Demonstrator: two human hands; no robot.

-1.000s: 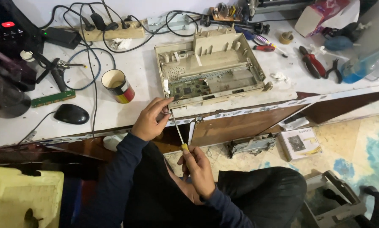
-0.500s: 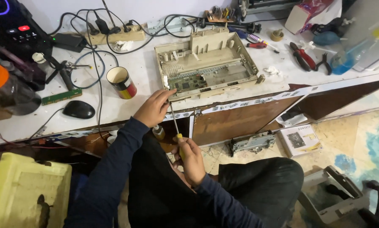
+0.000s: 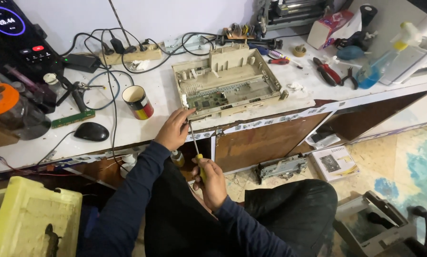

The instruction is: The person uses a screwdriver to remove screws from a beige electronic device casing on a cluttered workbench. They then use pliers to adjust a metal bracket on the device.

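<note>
Mug (image 3: 138, 102) left of casing (image 3: 227, 81), on bench (image 3: 299, 102).

taking the beige printer chassis (image 3: 227, 83) as landmark: far left of it, at the top corner, a dark device shows a round blue-ringed screen (image 3: 5, 21). up right of it sits a red and white carton (image 3: 328, 27), perhaps tissues. below right, on the floor, lies a flat white box (image 3: 334, 163) with a dark picture.

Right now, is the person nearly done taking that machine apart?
Partly. The beige casing on the bench already lies open, its green circuit board showing. In hand: the right hand holds a screwdriver up to the front edge, and the left hand steadies its tip. The board still sits inside.
</note>
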